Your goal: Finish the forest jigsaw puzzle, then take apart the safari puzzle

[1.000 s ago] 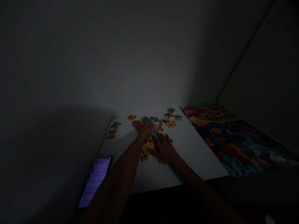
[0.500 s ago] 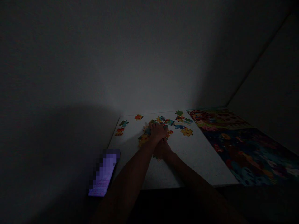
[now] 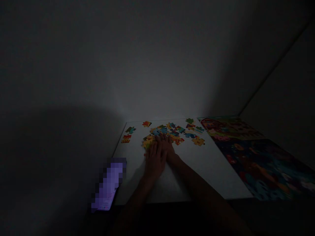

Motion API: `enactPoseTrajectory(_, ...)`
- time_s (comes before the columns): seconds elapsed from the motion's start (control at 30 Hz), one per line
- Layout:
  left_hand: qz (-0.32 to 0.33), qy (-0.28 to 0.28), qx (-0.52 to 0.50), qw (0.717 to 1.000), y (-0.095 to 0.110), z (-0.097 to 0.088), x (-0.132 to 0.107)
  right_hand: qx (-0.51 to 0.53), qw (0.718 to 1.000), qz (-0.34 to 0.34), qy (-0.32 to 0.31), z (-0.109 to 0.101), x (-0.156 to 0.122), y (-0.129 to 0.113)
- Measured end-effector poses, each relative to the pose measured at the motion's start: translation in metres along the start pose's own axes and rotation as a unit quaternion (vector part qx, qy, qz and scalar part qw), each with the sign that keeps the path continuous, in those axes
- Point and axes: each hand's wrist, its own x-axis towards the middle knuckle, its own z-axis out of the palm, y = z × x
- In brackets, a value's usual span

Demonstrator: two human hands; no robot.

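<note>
In the dim head view, jigsaw puzzle pieces (image 3: 159, 130) lie in a loose heap on the white tabletop (image 3: 206, 170). My left hand (image 3: 155, 160) rests with fingers stretched out over the near left side of the heap, beside a yellow puzzle piece (image 3: 147, 141). My right hand (image 3: 167, 147) lies flat just right of it, fingers spread and reaching onto the heap's middle. The two hands touch or overlap slightly. Orange puzzle pieces (image 3: 177, 140) show right of my right fingertips. Whatever lies under both palms is hidden.
Stray puzzle pieces sit at the left, including a green one (image 3: 130, 130) and an orange one (image 3: 126, 139). Several more, among them a yellow piece (image 3: 198, 141), spread at the right. A lit phone (image 3: 105, 190) stands left of the table. A colourful picture sheet (image 3: 258, 160) covers the right side.
My left hand has drawn back toward me and left, uncrossing from over my right hand. The right hand has moved forward onto the heap, and more pieces now show.
</note>
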Motion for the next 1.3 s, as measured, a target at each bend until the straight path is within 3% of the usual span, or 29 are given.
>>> enactPoseTrajectory(0.13,0.012,0.024,0.020,0.999,-0.006,0.006,-0.008,0.035,0.999,0.041,-0.005,-0.016,0.005,0.004)
enactPoseTrajectory(0.23,0.021,0.022,0.040,0.999,-0.006,0.011,-0.008,0.082,0.995,0.036,0.039,-0.029,0.013,0.020)
enactPoseTrajectory(0.37,0.011,0.007,0.067,0.998,-0.012,0.018,-0.009,0.035,0.988,0.099,0.114,-0.053,0.016,0.079)
enactPoseTrajectory(0.53,-0.069,0.028,0.112,0.991,-0.040,0.018,-0.006,-0.006,0.976,0.185,0.116,-0.069,0.001,0.166)
enactPoseTrajectory(0.7,-0.143,0.011,0.163,0.976,-0.065,0.004,0.011,-0.046,0.975,0.202,0.084,-0.061,0.009,0.206)
enactPoseTrajectory(0.93,-0.173,0.016,0.175,0.969,-0.063,-0.005,0.034,-0.031,0.986,0.150,0.066,-0.040,0.018,0.201)
enactPoseTrajectory(1.3,-0.175,0.012,0.115,0.978,-0.054,-0.002,0.059,-0.038,0.996,0.045,0.067,-0.015,-0.003,0.137)
